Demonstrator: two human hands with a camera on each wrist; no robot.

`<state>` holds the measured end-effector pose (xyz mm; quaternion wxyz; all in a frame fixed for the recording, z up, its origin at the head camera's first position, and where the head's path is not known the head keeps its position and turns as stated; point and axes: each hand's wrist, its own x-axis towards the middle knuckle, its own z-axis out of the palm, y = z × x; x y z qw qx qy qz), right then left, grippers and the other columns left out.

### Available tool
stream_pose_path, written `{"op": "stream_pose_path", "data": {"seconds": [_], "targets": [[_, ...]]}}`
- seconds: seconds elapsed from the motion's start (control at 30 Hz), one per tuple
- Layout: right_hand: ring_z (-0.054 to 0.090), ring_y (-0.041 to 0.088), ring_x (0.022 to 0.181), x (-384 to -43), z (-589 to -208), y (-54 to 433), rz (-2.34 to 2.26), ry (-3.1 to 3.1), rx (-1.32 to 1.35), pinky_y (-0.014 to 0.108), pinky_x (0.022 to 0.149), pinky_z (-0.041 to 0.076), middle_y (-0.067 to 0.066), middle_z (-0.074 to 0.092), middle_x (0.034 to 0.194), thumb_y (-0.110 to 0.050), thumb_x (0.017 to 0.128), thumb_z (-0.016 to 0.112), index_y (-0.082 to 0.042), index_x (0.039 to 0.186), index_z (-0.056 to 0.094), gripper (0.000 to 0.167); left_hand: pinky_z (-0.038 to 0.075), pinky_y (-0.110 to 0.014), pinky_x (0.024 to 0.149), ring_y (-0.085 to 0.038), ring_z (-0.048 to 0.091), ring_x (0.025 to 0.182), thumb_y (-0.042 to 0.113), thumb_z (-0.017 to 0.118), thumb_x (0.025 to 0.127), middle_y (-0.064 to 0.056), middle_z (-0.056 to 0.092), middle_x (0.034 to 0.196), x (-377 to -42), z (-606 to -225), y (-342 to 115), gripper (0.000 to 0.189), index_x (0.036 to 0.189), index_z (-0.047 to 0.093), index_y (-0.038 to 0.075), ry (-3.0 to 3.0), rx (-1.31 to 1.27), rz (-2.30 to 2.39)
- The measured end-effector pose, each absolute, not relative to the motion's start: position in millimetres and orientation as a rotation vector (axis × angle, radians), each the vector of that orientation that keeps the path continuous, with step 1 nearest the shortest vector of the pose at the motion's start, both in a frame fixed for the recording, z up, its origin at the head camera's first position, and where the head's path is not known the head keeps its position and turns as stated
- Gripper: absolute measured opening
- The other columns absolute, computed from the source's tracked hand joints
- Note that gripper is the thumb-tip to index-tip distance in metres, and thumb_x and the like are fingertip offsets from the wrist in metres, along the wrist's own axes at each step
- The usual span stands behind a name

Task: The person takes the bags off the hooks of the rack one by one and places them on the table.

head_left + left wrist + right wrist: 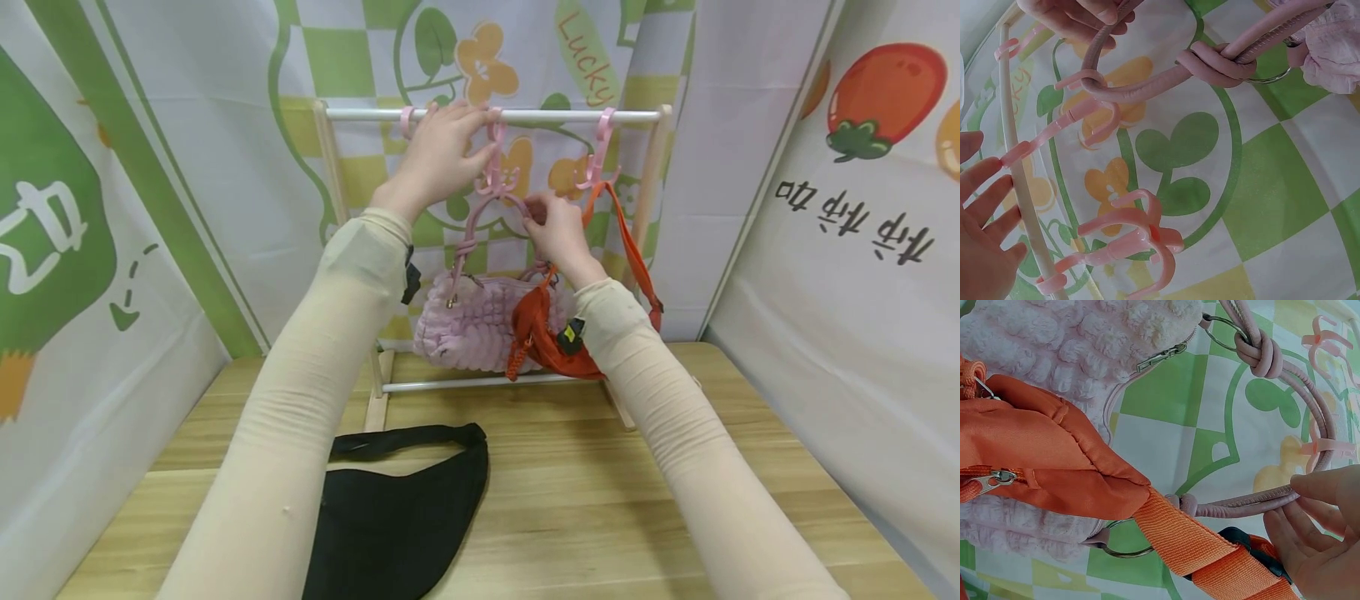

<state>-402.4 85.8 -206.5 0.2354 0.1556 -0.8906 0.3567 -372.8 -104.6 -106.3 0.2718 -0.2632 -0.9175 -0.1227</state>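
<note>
At the left, a flat black cloth bag with a strap [397, 517] lies on the wood-grain tabletop [570, 500]. Above and beyond it, the left hand [446, 146] is at the white horizontal rail [555, 116], its fingers extended near the top of the middle pink plastic hook [492, 158]; its grip is relaxed and holds nothing.

The pale pink puffy fabric handbag [480, 321] hangs below that hook, the knotted mauve cord handle [467, 242] looped around a prong. The bag looks light and soft, likely to squash and swing rather than keep a firm shape; the smooth handle should bend easily, perhaps slide a little, and nothing about it seems fragile. The loop between the knots looks the best place to take hold. There, on its right side, the right hand [558, 233] pinches the handle between thumb and fingers.

Further right, an orange fabric bag [547, 342] overlaps the handbag's front; its strap hangs from the right pink plastic hook [600, 150].
</note>
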Motion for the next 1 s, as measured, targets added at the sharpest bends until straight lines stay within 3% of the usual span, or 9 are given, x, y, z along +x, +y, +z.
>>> {"op": "stream_pose_path", "data": {"seconds": [1.0], "targets": [[0.065,0.023,0.101,-405.8,-210.3,85.4,0.998,-2.393,0.441,0.034,0.089,0.052,0.012,0.069,0.112,-0.014,0.091,0.063,-0.005,0.118,0.063,0.029,0.000,-0.043,0.120,-0.016,0.024,0.144,0.039,0.045,0.098,0.005,0.033,0.152,-375.6,-105.6,-105.5,0.049,0.144,0.039,0.024,-2.467,-0.722,-0.349]]}}
